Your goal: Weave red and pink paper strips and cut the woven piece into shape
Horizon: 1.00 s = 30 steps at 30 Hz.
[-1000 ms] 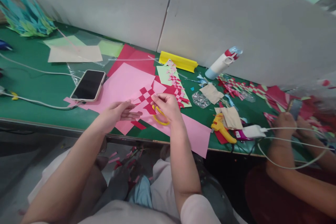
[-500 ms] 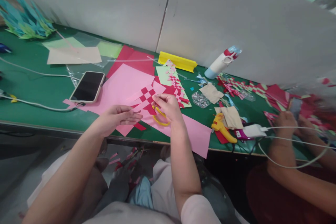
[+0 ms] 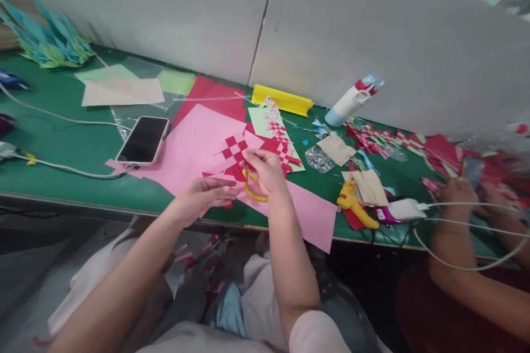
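My right hand (image 3: 265,172) is closed, thumb and forefinger pinching the edge of a woven paper piece (image 3: 235,149) in red and pink checks. Under that hand shows a yellow loop (image 3: 252,190), like a scissors handle; any blades are hidden, and whether the hand holds it I cannot tell. My left hand (image 3: 209,197) is open, its fingers stretched toward the lower edge of the woven piece, close to its loose strips. Beneath both hands lie large pink paper sheets (image 3: 202,132). Behind them a narrow checked paper chain (image 3: 275,121) rests on pale green paper.
A phone (image 3: 143,140) with a cable lies at left. To the right are a yellow glue gun (image 3: 355,204), a bag of small shiny bits (image 3: 318,159) and a bottle (image 3: 351,102). Another person's hands (image 3: 457,193) hold a phone at far right. A yellow holder (image 3: 282,100) stands near the wall.
My left hand has moved right, closer to my right hand and the woven paper. My right hand keeps its pinch. The whole view has shifted slightly.
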Motion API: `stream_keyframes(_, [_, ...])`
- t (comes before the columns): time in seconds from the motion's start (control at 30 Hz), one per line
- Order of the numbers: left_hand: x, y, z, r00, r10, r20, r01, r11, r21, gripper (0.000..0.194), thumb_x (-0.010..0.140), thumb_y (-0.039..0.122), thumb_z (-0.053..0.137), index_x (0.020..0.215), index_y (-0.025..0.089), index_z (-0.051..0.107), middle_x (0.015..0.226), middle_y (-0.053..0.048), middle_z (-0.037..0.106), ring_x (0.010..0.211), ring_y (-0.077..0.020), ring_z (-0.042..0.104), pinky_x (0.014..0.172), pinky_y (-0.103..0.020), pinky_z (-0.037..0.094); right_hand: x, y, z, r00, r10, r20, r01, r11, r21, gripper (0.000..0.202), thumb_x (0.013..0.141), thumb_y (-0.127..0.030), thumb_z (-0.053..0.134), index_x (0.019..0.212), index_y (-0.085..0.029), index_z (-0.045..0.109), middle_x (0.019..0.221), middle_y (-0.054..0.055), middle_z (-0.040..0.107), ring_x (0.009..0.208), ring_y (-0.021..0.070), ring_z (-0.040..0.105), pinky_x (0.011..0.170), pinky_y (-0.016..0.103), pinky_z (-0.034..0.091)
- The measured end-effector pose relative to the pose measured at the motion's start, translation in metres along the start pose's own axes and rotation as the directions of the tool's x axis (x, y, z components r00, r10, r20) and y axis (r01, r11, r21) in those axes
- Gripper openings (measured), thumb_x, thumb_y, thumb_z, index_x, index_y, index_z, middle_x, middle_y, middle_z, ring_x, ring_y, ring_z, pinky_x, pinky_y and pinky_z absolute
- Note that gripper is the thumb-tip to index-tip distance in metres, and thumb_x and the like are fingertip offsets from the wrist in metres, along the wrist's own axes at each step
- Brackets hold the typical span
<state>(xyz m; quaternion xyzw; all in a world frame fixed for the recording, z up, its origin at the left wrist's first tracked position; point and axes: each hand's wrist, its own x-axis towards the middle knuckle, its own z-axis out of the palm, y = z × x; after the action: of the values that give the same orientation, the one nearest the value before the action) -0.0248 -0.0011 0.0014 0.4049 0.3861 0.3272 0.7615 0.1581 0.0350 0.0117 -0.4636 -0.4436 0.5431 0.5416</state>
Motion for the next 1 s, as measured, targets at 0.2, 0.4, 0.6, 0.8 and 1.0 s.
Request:
stream_keyframes(0.2, [0.005,-0.017,0.02,0.996,0.083,0.033,-0.066,0.938,-0.341,0.029,0.077,0.044,0.072,0.088,0.019,0.065,0.103,-0.009,0.075,0.106,-0.0233,0.067,0.098,-0.035,0.05,-0.004,-0.004,0.01,0.999,0.05,0.012,-0.051,0.991,0.121,0.024,0.066,-0.04,0.077,0.066,-0.019,0.066,0.059,-0.002,0.061,0.056,0.0093,0.058,0.056,0.021,0.047])
stream_keyframes(0.4, [0.008,-0.023,0.024,0.996,0.083,0.015,-0.069,0.904,-0.422,0.022,0.08,0.043,0.069,0.08,0.021,0.065,0.1,-0.004,0.076,0.106,-0.0197,0.067,0.093,-0.027,0.053,-0.007,-0.008,0.015,0.994,0.1,0.05,-0.107,0.983,0.148,0.028,0.063,-0.042,0.079,0.067,-0.018,0.064,0.061,-0.003,0.06,0.05,0.0077,0.053,0.047,0.021,0.045])
stream_keyframes(0.6, [0.008,-0.023,0.027,0.995,0.039,-0.089,-0.075,0.887,-0.456,0.016,0.088,0.032,0.061,0.085,0.017,0.068,0.089,-0.005,0.077,0.092,-0.017,0.071,0.084,-0.022,0.056,-0.008,-0.005,0.017,0.996,0.06,0.069,-0.07,0.984,0.165,0.026,0.065,-0.041,0.078,0.065,-0.018,0.066,0.059,-0.004,0.057,0.05,0.0073,0.05,0.046,0.02,0.044])
stream_keyframes(0.8, [0.009,-0.021,0.031,0.995,0.03,-0.091,-0.081,0.774,-0.628,0.025,0.095,0.024,0.049,0.084,0.013,0.068,0.088,-0.007,0.076,0.089,-0.0149,0.072,0.076,-0.017,0.057,-0.008,-0.004,0.019,0.995,0.064,0.082,-0.08,0.976,0.204,0.023,0.067,-0.038,0.078,0.065,-0.018,0.068,0.058,-0.003,0.059,0.048,0.0071,0.051,0.047,0.02,0.042])
stream_keyframes(1.0, [0.01,-0.023,0.031,0.993,0.004,-0.117,-0.077,0.776,-0.626,0.02,0.093,0.022,0.052,0.087,0.012,0.068,0.088,-0.007,0.075,0.086,-0.0141,0.072,0.08,-0.018,0.057,-0.008,-0.004,0.021,0.992,0.081,0.101,-0.104,0.965,0.241,0.019,0.067,-0.034,0.079,0.067,-0.018,0.07,0.058,-0.003,0.06,0.048,0.0072,0.052,0.046,0.021,0.043])
